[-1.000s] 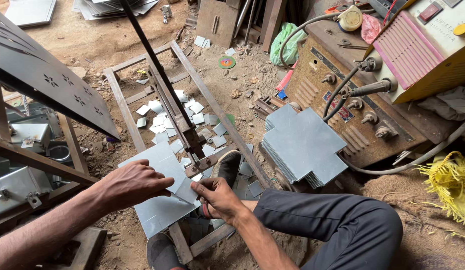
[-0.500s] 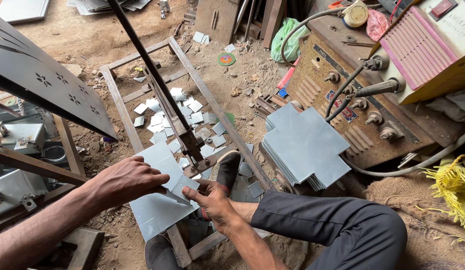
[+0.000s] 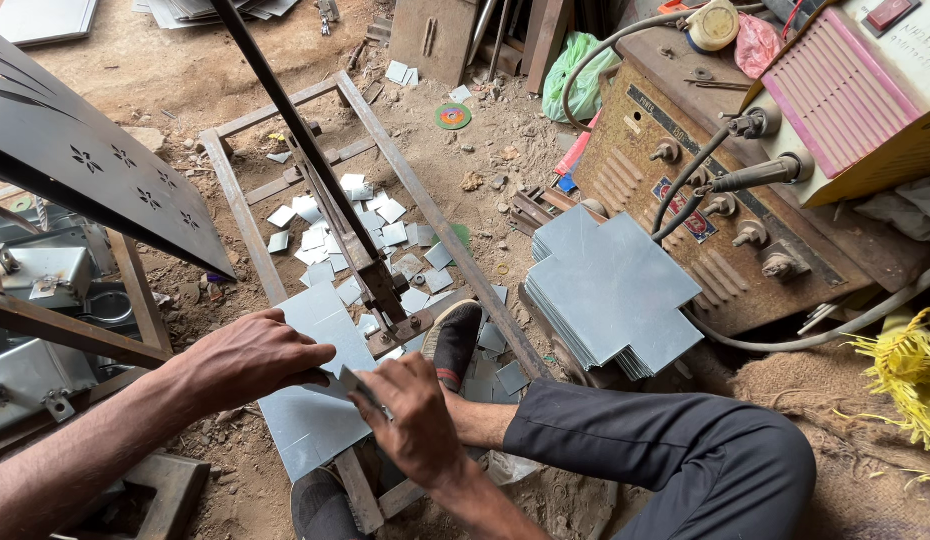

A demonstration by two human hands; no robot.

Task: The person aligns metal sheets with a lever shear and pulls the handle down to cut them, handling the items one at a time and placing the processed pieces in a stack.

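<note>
My left hand point(image 3: 247, 358) presses down on a grey metal sheet point(image 3: 315, 425) that lies across the rusty frame of a lever shear point(image 3: 370, 268). My right hand point(image 3: 413, 418) grips the near right edge of the same sheet, close to the shear's blade. The long dark lever bar point(image 3: 275, 90) slants up and away to the top of the view. My foot in a dark shoe point(image 3: 455, 342) rests against the frame right of the blade.
Several small square offcuts point(image 3: 330, 235) litter the dirt inside the frame. A stack of cross-shaped grey sheets point(image 3: 615, 290) leans right of the frame. A brown welding machine point(image 3: 705, 180) with cables stands at right. A perforated metal panel point(image 3: 95, 170) overhangs at left.
Both hands have shifted slightly along the sheet: my right hand has slid down toward the sheet's near edge, and the sheet sits a little nearer to me.
</note>
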